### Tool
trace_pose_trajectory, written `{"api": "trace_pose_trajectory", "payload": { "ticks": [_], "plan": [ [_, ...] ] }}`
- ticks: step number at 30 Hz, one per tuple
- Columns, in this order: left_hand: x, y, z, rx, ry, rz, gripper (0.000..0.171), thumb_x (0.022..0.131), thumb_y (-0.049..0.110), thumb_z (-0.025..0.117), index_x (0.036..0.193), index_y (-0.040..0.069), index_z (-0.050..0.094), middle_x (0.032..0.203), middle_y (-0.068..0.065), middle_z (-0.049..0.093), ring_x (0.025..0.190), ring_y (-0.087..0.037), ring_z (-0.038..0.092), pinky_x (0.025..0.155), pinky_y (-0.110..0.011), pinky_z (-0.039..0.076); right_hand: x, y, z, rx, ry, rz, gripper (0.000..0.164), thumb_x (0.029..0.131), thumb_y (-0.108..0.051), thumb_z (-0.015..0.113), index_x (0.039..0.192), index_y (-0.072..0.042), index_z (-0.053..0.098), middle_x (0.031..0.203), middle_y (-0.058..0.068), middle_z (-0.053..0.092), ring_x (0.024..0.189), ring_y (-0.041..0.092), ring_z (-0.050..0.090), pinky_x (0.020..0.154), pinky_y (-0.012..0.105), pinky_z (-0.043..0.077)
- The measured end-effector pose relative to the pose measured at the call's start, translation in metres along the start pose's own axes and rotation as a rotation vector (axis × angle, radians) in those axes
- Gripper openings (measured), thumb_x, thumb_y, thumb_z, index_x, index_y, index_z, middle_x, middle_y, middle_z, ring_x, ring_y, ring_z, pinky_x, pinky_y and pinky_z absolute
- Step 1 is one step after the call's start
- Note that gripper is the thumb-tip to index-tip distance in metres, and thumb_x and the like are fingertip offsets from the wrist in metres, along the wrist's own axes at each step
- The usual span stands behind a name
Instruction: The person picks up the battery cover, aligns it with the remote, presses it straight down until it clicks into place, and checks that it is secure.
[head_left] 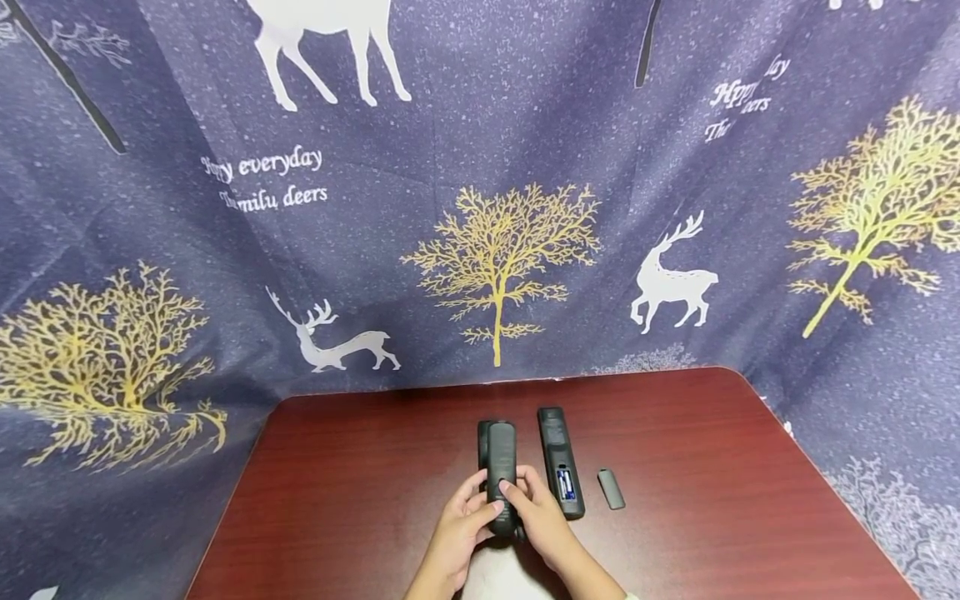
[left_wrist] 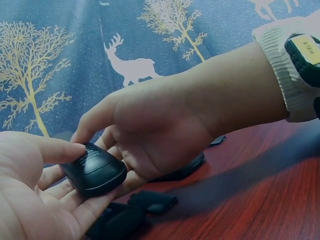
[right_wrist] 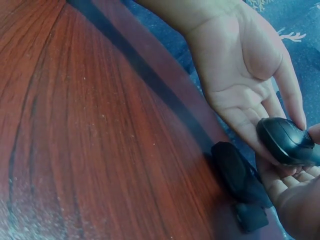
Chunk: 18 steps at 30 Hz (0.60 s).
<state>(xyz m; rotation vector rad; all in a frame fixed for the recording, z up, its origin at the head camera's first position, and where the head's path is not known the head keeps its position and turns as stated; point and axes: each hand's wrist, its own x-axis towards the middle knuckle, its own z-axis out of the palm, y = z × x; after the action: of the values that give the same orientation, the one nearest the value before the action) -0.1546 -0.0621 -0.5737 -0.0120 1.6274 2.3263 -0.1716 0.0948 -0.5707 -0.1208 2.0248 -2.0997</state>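
Observation:
Both hands hold a black remote control (head_left: 502, 454) above the table, its printed side facing up. My left hand (head_left: 462, 521) grips it from the left with the thumb on its face and fingers beneath. From the right, my right hand (head_left: 543, 518) grips it too, its thumb pressing the lower half. A second dark remote (head_left: 483, 433) lies partly hidden behind the held one. Beneath the hands in the left wrist view is a small black piece (left_wrist: 154, 201), its kind unclear. To the right lies another black remote (head_left: 555, 442), its battery compartment open with two blue batteries (head_left: 566, 484) inside.
A loose battery cover (head_left: 611, 489) lies right of the open remote. The reddish-brown table (head_left: 337, 483) has rounded far corners. A dark blue cloth (head_left: 450, 125) with deer and tree prints hangs behind it.

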Motion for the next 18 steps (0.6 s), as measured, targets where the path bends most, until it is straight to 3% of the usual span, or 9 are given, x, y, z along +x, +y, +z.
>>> {"api": "trace_pose_trajectory", "payload": {
  "ticks": [18],
  "plan": [
    [-0.0001, -0.0005, -0.0002, -0.013, 0.016, -0.003, 0.068, 0.095, 0.010, 0.065, 0.155, 0.002, 0.032, 0.125, -0.012, 0.070, 0.098, -0.015, 0.071, 0.083, -0.031, 0.057, 0.0009, 0.0003, -0.0008, -0.068, -0.018, -0.032, 0.038, 0.103, -0.028, 0.057, 0.128, 0.000, 0.051, 0.119, 0.019, 0.071, 0.093, 0.010, 0.069, 0.084, 0.020, 0.051]
  ]
}}
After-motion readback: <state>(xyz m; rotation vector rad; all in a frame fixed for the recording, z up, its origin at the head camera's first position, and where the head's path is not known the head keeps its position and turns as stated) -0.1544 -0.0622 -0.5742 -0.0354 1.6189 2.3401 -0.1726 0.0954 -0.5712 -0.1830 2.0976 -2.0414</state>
